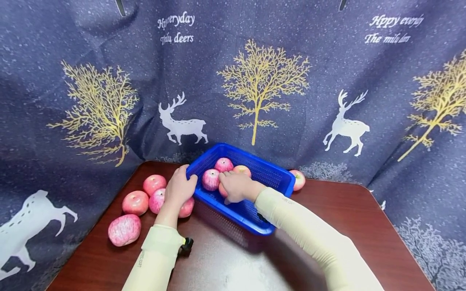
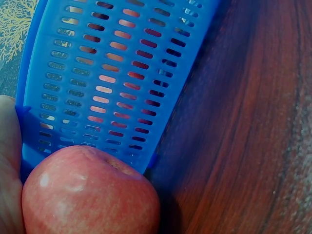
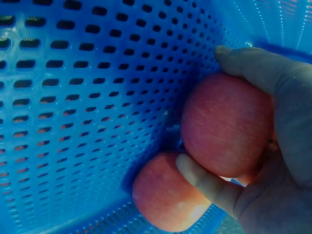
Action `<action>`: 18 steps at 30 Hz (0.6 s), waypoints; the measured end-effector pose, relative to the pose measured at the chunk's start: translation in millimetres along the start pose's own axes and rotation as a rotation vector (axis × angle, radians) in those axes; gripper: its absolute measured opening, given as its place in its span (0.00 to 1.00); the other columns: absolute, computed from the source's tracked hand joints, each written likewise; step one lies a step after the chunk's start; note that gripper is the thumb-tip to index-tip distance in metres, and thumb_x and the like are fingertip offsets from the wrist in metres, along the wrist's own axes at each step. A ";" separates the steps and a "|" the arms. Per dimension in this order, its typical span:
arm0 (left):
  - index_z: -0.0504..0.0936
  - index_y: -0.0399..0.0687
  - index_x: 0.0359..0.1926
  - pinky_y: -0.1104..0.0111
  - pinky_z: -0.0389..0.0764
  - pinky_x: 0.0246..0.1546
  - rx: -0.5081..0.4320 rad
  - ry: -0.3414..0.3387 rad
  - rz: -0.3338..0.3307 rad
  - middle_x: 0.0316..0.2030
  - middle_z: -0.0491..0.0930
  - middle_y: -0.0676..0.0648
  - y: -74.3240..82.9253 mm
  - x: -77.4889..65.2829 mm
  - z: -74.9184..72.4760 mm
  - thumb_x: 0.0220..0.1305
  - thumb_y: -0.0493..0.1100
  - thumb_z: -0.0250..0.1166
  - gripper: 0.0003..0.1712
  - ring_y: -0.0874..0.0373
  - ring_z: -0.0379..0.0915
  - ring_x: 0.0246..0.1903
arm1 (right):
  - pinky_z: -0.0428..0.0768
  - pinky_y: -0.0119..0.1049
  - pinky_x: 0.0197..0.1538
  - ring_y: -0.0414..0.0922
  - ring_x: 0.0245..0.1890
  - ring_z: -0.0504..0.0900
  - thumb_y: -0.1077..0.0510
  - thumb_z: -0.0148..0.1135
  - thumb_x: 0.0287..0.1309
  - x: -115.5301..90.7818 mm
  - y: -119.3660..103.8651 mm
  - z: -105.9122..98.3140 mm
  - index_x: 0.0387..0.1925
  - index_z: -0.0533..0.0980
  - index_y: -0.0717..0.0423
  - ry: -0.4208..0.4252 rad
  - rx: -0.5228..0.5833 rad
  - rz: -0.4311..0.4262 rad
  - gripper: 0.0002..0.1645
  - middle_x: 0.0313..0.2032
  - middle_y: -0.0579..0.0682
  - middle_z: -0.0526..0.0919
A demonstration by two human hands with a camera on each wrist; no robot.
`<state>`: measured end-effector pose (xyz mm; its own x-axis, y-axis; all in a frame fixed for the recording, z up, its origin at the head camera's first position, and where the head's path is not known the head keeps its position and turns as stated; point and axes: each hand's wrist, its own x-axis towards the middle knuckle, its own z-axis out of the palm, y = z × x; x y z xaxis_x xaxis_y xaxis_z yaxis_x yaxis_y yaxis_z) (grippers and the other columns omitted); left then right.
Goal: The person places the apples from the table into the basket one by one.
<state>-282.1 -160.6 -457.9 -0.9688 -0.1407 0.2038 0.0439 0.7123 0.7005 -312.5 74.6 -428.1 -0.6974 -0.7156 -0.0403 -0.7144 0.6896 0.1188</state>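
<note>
Four apples are sitting toward the left end of a blue basket (image 1: 267, 171), which is standing on the far part of the brown table (image 1: 346, 226). The right hand (image 1: 236, 186) is reaching inside and curling its thumb and fingers round one of them, the held apple (image 3: 226, 124); whether that one is touching the basket floor, cannot tell. A second apple (image 3: 170, 192) is lying just beside it, against a fingertip. The left hand (image 1: 180, 188) is gripping the basket's left rim, thumb hooking over to the inside. Five loose apples (image 1: 135, 203) are resting on the table's left side, the one nearest the basket (image 2: 92, 190) lying close by the left hand. A lone apple (image 1: 298, 180) is sitting just beyond the basket's right end. Pale sleeves (image 1: 306, 234) are covering both forearms. Behind, a dark cloth (image 1: 284, 24) is hanging, showing white deer and yellow trees.
</note>
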 end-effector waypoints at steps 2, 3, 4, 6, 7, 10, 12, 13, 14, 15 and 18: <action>0.70 0.39 0.80 0.38 0.72 0.72 -0.003 -0.001 0.001 0.72 0.75 0.34 0.3 0.0 -0.8 0.79 0.52 0.56 0.36 0.32 0.76 0.68 | 0.82 0.47 0.63 0.55 0.57 0.85 0.40 0.89 0.48 0.8 -0.5 0.8 0.54 0.73 0.56 -0.006 -0.007 0.001 0.42 0.52 0.55 0.85; 0.70 0.39 0.80 0.38 0.72 0.72 -0.005 -0.001 0.000 0.72 0.75 0.34 0.3 0.1 -1.0 0.79 0.52 0.56 0.36 0.32 0.76 0.68 | 0.82 0.47 0.64 0.54 0.57 0.85 0.40 0.89 0.49 1.5 -0.5 1.2 0.54 0.73 0.56 -0.008 -0.017 0.001 0.43 0.52 0.54 0.85; 0.70 0.40 0.80 0.38 0.72 0.72 -0.005 -0.002 0.000 0.72 0.75 0.34 0.3 -0.4 -0.9 0.79 0.52 0.56 0.36 0.33 0.76 0.68 | 0.81 0.47 0.64 0.54 0.57 0.85 0.39 0.88 0.49 1.6 -0.7 2.4 0.55 0.73 0.56 -0.010 -0.024 0.000 0.43 0.52 0.54 0.85; 0.70 0.40 0.80 0.38 0.72 0.72 -0.007 -0.003 -0.002 0.72 0.75 0.34 0.2 -1.1 -0.6 0.79 0.52 0.56 0.36 0.33 0.76 0.68 | 0.81 0.46 0.66 0.54 0.58 0.85 0.39 0.88 0.49 1.3 -1.2 3.7 0.56 0.73 0.57 -0.013 -0.035 0.001 0.44 0.53 0.54 0.85; 0.70 0.40 0.80 0.38 0.72 0.73 -0.008 -0.004 -0.003 0.72 0.75 0.34 0.3 -1.5 -0.5 0.79 0.52 0.56 0.36 0.33 0.75 0.68 | 0.80 0.46 0.66 0.54 0.58 0.85 0.39 0.88 0.49 1.2 -1.5 4.0 0.57 0.74 0.57 -0.017 -0.036 0.002 0.44 0.53 0.55 0.85; 0.70 0.40 0.80 0.39 0.72 0.73 -0.010 -0.002 -0.006 0.72 0.75 0.34 0.5 -2.6 0.1 0.79 0.52 0.56 0.36 0.33 0.75 0.69 | 0.80 0.46 0.68 0.54 0.60 0.84 0.38 0.88 0.50 1.0 -1.9 4.5 0.58 0.74 0.58 -0.030 -0.039 0.007 0.46 0.56 0.56 0.85; 0.70 0.40 0.80 0.39 0.72 0.72 -0.009 -0.001 -0.006 0.72 0.75 0.34 0.8 -3.0 0.1 0.79 0.52 0.57 0.36 0.33 0.75 0.69 | 0.80 0.46 0.69 0.54 0.61 0.84 0.38 0.88 0.49 0.9 -2.2 4.2 0.59 0.74 0.58 -0.034 -0.041 0.010 0.47 0.57 0.56 0.85; 0.70 0.39 0.80 0.38 0.72 0.72 -0.009 0.000 -0.006 0.72 0.75 0.34 0.9 -3.0 0.1 0.79 0.52 0.57 0.36 0.33 0.75 0.69 | 0.80 0.46 0.68 0.54 0.61 0.84 0.37 0.88 0.49 0.9 -2.2 4.3 0.59 0.74 0.58 -0.036 -0.044 0.011 0.47 0.57 0.56 0.85; 0.70 0.39 0.80 0.38 0.72 0.72 -0.008 0.002 -0.005 0.72 0.75 0.34 0.8 -2.8 0.0 0.79 0.52 0.57 0.36 0.33 0.75 0.69 | 0.80 0.45 0.68 0.54 0.60 0.84 0.37 0.88 0.49 1.1 -2.2 4.3 0.59 0.74 0.58 -0.034 -0.049 0.012 0.47 0.56 0.55 0.85; 0.70 0.39 0.80 0.38 0.72 0.72 -0.006 0.005 -0.005 0.72 0.75 0.34 0.7 -2.5 -0.1 0.79 0.52 0.57 0.36 0.33 0.75 0.69 | 0.80 0.46 0.67 0.54 0.59 0.84 0.37 0.88 0.49 1.2 -2.4 4.1 0.59 0.74 0.58 -0.032 -0.051 0.013 0.47 0.56 0.55 0.85; 0.70 0.39 0.80 0.38 0.72 0.72 -0.003 0.009 -0.002 0.72 0.75 0.34 0.5 -1.5 -0.4 0.79 0.52 0.57 0.36 0.33 0.75 0.69 | 0.82 0.46 0.64 0.54 0.57 0.84 0.35 0.88 0.48 1.8 -2.3 4.1 0.59 0.74 0.57 -0.024 -0.060 0.018 0.48 0.54 0.55 0.85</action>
<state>-280.5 -160.3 -457.6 -0.9667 -0.1483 0.2084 0.0426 0.7099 0.7030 -312.3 72.2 -432.5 -0.7119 -0.6996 -0.0617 -0.6975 0.6939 0.1791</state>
